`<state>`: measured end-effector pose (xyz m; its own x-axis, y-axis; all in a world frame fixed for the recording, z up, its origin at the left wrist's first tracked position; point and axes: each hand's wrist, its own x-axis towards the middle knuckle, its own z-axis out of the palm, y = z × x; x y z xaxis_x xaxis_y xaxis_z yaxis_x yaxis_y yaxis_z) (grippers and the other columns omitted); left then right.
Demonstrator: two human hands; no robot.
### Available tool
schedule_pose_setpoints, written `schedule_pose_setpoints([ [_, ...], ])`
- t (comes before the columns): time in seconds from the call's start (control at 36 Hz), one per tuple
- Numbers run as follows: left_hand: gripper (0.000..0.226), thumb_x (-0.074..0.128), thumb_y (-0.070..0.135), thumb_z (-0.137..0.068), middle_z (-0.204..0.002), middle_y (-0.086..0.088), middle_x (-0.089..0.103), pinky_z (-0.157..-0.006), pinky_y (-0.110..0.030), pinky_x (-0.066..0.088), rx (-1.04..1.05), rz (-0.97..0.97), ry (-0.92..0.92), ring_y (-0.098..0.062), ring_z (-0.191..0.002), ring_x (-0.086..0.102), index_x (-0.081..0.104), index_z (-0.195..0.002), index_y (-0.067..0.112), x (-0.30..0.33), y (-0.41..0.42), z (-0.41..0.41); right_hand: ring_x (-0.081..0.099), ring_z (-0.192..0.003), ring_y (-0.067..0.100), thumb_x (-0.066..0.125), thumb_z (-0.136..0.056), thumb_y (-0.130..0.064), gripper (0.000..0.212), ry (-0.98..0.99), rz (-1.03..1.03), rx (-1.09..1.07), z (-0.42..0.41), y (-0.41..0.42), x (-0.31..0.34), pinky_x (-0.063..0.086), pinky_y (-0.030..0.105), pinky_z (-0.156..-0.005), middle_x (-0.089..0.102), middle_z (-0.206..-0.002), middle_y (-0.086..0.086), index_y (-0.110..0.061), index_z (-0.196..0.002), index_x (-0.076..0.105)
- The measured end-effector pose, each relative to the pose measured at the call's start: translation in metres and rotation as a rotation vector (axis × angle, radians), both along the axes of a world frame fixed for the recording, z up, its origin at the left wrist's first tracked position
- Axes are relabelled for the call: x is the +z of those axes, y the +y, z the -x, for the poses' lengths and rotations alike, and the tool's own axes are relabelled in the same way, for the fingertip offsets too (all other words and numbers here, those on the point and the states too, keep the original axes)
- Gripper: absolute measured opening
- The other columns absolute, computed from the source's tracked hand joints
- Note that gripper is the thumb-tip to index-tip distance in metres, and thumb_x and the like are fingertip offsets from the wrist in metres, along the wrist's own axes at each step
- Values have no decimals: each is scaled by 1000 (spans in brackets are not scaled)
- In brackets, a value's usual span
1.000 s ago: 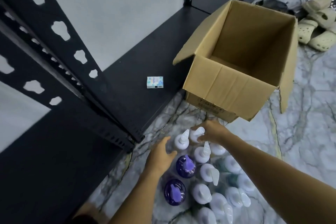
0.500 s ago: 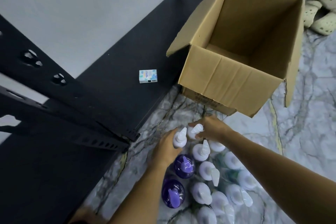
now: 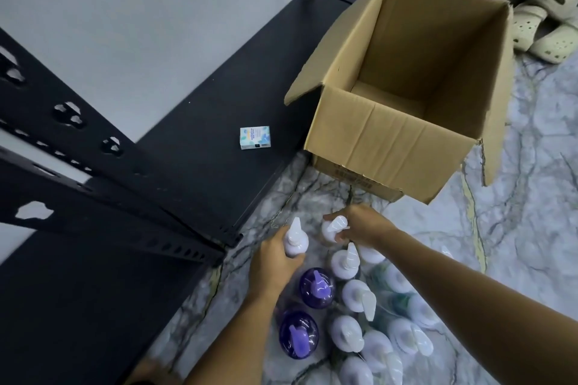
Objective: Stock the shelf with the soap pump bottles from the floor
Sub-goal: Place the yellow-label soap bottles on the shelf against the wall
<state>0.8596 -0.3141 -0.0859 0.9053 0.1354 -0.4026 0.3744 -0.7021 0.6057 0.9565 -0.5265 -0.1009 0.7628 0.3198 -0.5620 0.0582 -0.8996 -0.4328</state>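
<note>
Since a second ago my left hand (image 3: 275, 262) has closed the gap to the front-left white pump bottle (image 3: 295, 244) and now wraps its fingers around the neck and shoulder, where before it was only reaching toward it. My right hand (image 3: 362, 225) has stayed on the neighbouring white pump bottle (image 3: 334, 228), fingers curled over its pump head and gripping it. Both bottles look to be at the front of the cluster of soap pump bottles (image 3: 359, 316) standing on the marble floor (image 3: 516, 259), though I cannot tell whether either has left the ground. Behind them I see two purple bottles (image 3: 316, 287) in the left column and more white and green-tinted ones to the right, packed close together. Just beyond my hands sits the open cardboard box (image 3: 406, 97), its near corner beside the black shelf (image 3: 194, 150). On that bottom shelf board lies one small blue-and-white carton (image 3: 255, 137), well apart from the bottles. A pile of beige clogs (image 3: 544, 28) sits at the far right of my view.
</note>
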Motion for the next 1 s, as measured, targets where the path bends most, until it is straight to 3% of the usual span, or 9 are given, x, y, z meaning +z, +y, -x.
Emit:
schedule_pose_setpoints([
  [0.14,50,77,39,-74,-103,5,71,-74,-33,55,66,-21,-14,-22,-96,67,62,-122,33,16,7,5,68,-87,15,81,-74,-21,53,0,17,-27,1,2,1,55,33,-80,75,-98,-1,-38,-123,69],
  [0.25,45,77,39,-74,-105,4,70,-70,-27,47,97,-49,-31,-22,-96,66,65,-117,31,37,14,12,66,-82,17,84,-75,-33,41,-17,90,-55,5,8,0,55,34,-77,72,-91,0,-24,-113,73],
  [0.39,56,81,47,-68,-101,6,72,-72,-32,55,117,-9,-91,-19,-94,68,64,-119,32,67,28,28,57,-81,21,80,-81,-33,29,-1,134,-82,9,23,28,40,29,-68,59,-85,2,-14,-89,59],
  [0.56,73,80,53,-57,-101,12,71,-79,-33,57,132,100,-137,-10,-93,67,63,-125,31,107,51,45,57,-83,20,79,-81,-38,35,-23,19,-106,14,43,60,45,30,-70,61,-90,3,-9,-97,67],
  [0.69,61,82,44,-59,-97,17,70,-81,-29,58,172,177,-167,-1,-93,66,65,-117,32,139,64,56,45,-63,19,80,-82,-36,45,-127,-93,-81,13,64,105,31,33,-60,43,-62,-1,-14,-60,48],
  [0.83,49,84,24,-70,-95,19,70,-69,-8,51,183,258,-225,8,-86,65,58,-107,43,175,69,66,57,-78,26,79,-82,-34,37,-192,-204,-60,16,84,155,47,40,-73,60,-82,10,0,-92,71],
  [0.94,41,81,26,-68,-96,12,71,-69,-13,53,200,239,-284,3,-86,66,62,-104,30,201,71,73,48,-69,20,80,-80,-28,38,-257,-327,-100,22,91,200,35,34,-60,53,-73,8,7,-88,67],
  [1.0,41,80,30,-69,-97,12,70,-69,-13,53,208,215,-330,3,-87,66,62,-106,30,214,74,75,52,-68,24,81,-75,-32,42,-296,-424,-119,26,90,219,42,38,-64,61,-73,13,6,-87,68],
])
